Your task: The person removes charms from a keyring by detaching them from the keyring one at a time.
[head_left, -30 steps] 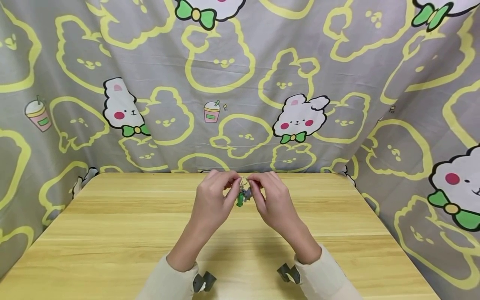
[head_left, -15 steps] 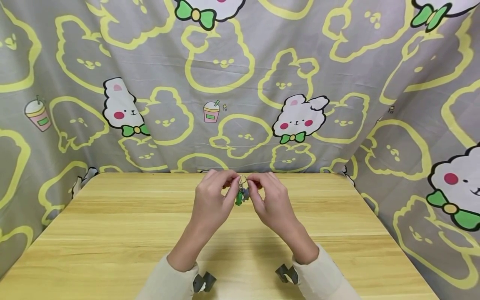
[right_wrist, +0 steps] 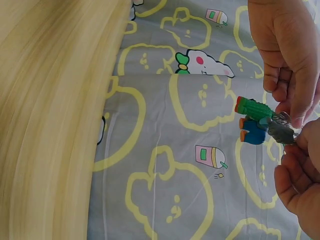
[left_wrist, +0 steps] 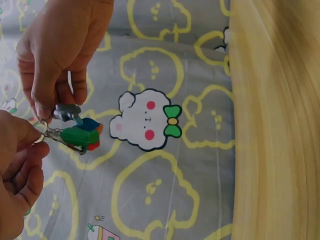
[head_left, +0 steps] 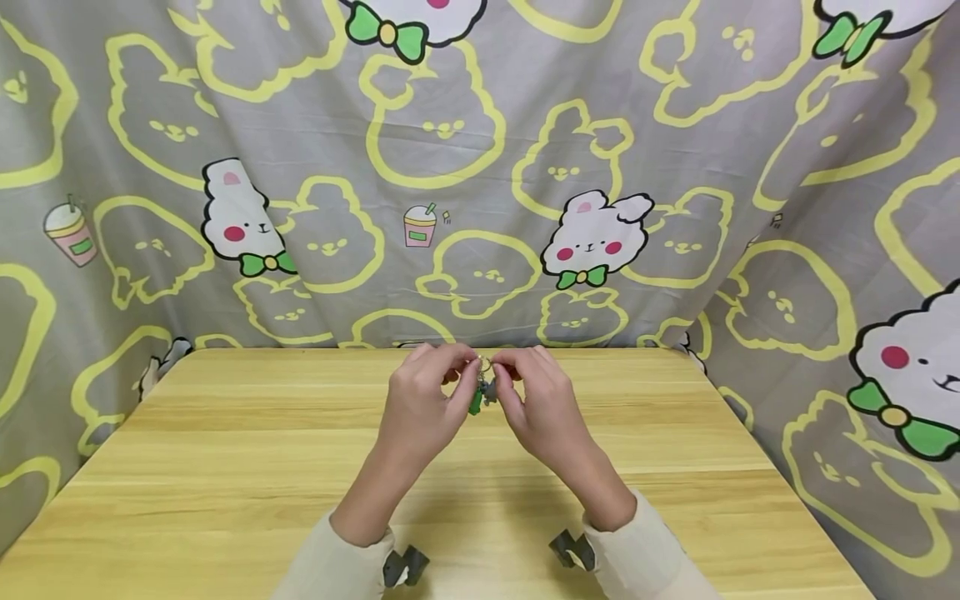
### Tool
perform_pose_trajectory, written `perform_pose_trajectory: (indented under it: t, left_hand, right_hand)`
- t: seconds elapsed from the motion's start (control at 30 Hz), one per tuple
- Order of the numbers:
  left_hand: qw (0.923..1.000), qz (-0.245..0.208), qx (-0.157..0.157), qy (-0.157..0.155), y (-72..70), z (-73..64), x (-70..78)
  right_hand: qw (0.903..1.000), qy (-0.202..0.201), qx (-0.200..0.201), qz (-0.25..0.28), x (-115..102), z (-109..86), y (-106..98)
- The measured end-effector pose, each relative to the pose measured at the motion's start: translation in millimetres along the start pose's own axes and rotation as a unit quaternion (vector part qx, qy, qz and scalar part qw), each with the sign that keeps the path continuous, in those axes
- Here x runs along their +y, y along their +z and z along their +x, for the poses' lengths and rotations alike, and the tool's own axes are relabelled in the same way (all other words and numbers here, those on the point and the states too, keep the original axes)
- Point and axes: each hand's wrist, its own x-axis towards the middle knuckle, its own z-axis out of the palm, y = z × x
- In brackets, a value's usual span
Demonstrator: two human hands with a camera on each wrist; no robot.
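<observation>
Between the two hands, held up above the table, is a metal key ring (head_left: 486,363) with small figure charms dangling from it. My left hand (head_left: 422,402) pinches the ring from the left between thumb and fingertips. From the other side my right hand (head_left: 546,405) pinches it too. A textured green charm (left_wrist: 81,136) with a red end hangs beside a blue charm (right_wrist: 254,131) with an orange end. A grey charm (right_wrist: 281,132) sits close to the right fingertips. Short chains (left_wrist: 53,133) join charms to the ring, which the fingertips partly cover.
Under the hands lies a wooden table (head_left: 262,467) with light grain. A grey curtain (head_left: 465,167) printed with yellow outlines and white rabbits hangs behind it and along both sides. Dark wrist devices (head_left: 405,567) show at the light sleeves (head_left: 337,558).
Both hands keep their pinch on the key ring, nearly in place. The dangling charms have swung slightly, and the head view has shifted a little.
</observation>
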Motion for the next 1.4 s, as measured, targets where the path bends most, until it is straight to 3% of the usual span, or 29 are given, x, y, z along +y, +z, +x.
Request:
perform_pose_trajectory:
  t: [0.17, 0.57, 0.93, 1.4]
  left_hand:
    - [0.9996, 0.022, -0.018, -0.007, -3.1, -0.5, -0.7]
    - [0.9994, 0.026, -0.024, -0.005, -1.6, -0.6, -1.7]
    - [0.9998, 0.018, -0.01, 0.004, -0.7, 0.2, -1.8]
    - [0.9999, 0.0, 0.009, -0.014, 0.7, -1.0, -0.6]
  right_hand:
    - [0.9999, 0.002, -0.013, -0.004, -1.2, 0.4, 0.6]
    - [0.9998, 0.002, -0.019, -0.007, -1.0, 0.0, 0.3]
    - [0.9998, 0.001, -0.017, -0.006, -1.0, 0.4, 0.4]
    - [0.9998, 0.004, -0.019, 0.001, -1.5, -0.4, -0.5]
